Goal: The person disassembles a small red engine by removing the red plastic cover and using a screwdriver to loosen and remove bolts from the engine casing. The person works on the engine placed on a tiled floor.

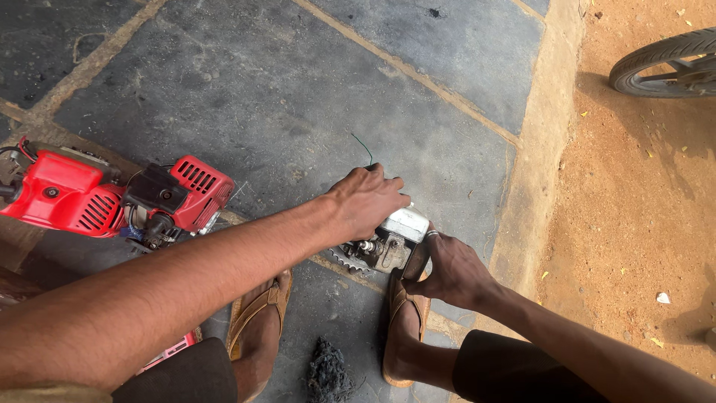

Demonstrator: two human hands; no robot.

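Observation:
A small grey metal engine part [388, 242] with a toothed wheel and a pale block on top sits on the stone floor between my feet. My left hand [365, 200] rests over its top, fingers curled down on it. My right hand [447, 269], with a ring on one finger, grips its right side. A thin green wire [364, 148] sticks up just behind my left hand.
A red and black small engine [112, 198] lies at the left on the dark stone slabs. My sandalled feet [257, 321] flank a clump of dark rag [328, 373]. A concrete kerb [544, 149], sandy ground and a bike tyre [667, 63] lie to the right.

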